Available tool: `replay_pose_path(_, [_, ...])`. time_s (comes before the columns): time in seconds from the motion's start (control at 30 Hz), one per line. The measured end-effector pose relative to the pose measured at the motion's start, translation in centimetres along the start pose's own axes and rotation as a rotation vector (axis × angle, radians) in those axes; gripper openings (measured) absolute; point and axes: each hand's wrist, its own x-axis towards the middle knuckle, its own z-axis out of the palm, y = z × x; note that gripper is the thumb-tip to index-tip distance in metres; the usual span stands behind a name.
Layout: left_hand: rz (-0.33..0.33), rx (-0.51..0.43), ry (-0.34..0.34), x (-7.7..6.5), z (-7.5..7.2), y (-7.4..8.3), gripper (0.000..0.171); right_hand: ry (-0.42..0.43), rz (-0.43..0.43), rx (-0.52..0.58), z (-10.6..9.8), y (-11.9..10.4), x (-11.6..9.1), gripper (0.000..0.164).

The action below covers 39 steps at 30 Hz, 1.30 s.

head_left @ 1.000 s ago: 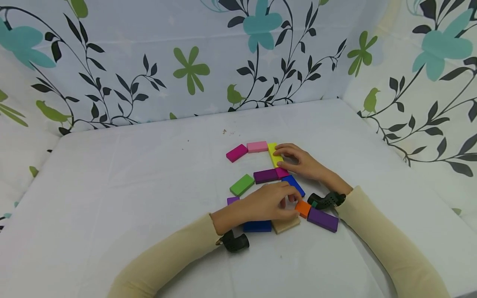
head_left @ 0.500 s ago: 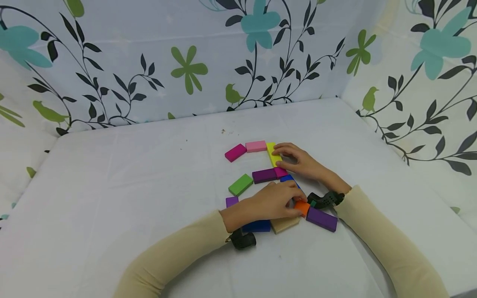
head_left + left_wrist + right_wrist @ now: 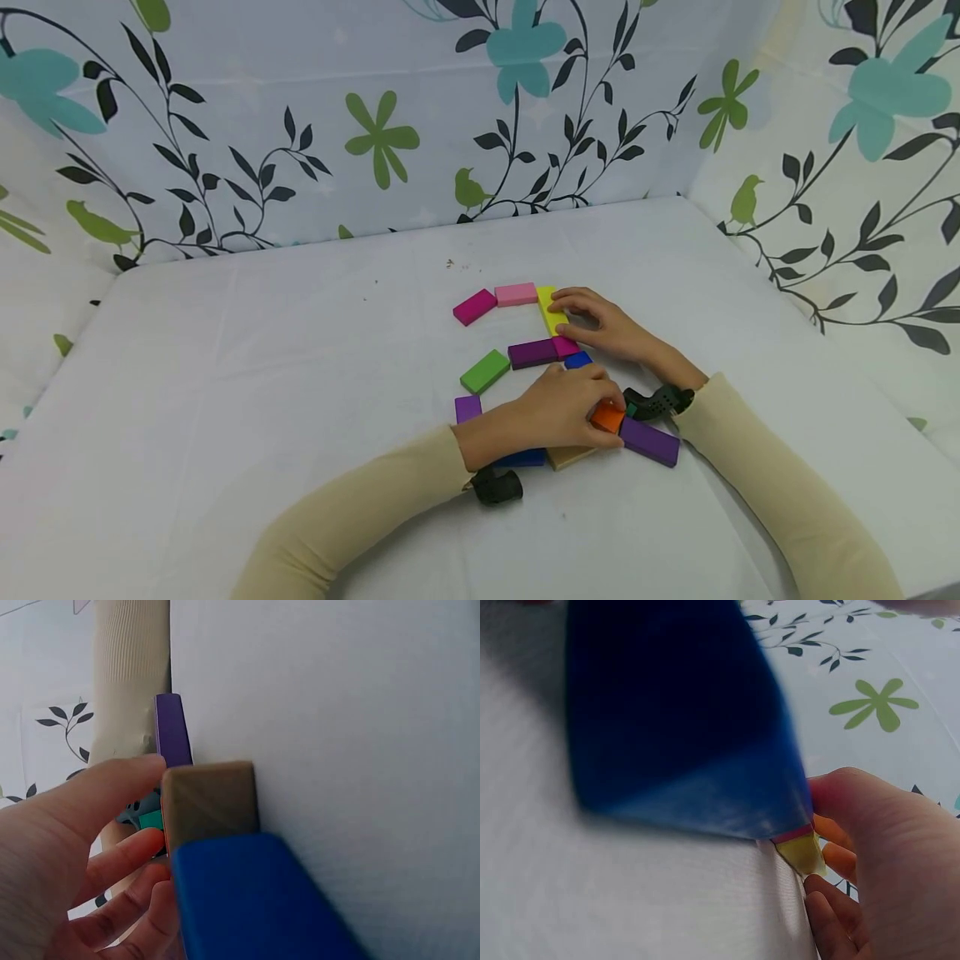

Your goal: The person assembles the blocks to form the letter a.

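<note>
My left hand has thumb and fingertips around the small orange block, which lies against the end of a long purple block. Under that hand, a tan block and a dark blue block are partly covered. Farther back, my right hand holds a yellow block with its fingertips on top and its thumb near the block's lower end. Small magenta and blue blocks continue the row below the yellow one. In the left wrist view the blue block looms large.
Pink and magenta blocks lead left from the yellow one. A dark purple block, a green block and a violet block curve along the middle. Patterned cloth hangs behind the white table.
My left hand has shifted right, and its thumb and fingers now reach farther around the orange block, covering more of the blue block. My right hand stays at the yellow block.
</note>
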Motion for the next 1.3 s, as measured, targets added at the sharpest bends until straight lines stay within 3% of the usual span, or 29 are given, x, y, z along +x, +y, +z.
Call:
replay_pose_path(0.33, [-0.029,0.041,-0.015,0.2,0.2,0.4,0.031,0.005,0.017,0.002,0.0,0.0,-0.1,0.034])
replay_pose_path(0.53, [-0.029,0.016,-0.001,-0.2,0.2,0.2,0.032,0.004,0.011,0.008,0.0,0.0,-0.1,0.034])
replay_pose_path(0.77, [-0.068,-0.07,0.035,-2.1,-0.7,-0.9,0.029,0.01,0.016,0.001,0.1,0.0,-0.1,0.034])
replay_pose_path(1.03, [-0.144,-0.136,-0.021,-5.0,-2.1,-1.9,0.031,0.001,0.049,-0.002,0.1,-0.4,-0.1,0.034])
replay_pose_path(1.3, [-0.104,-0.094,-0.064,-7.5,-2.5,-2.2,0.036,0.001,0.058,-0.003,0.1,-0.4,0.0,0.034])
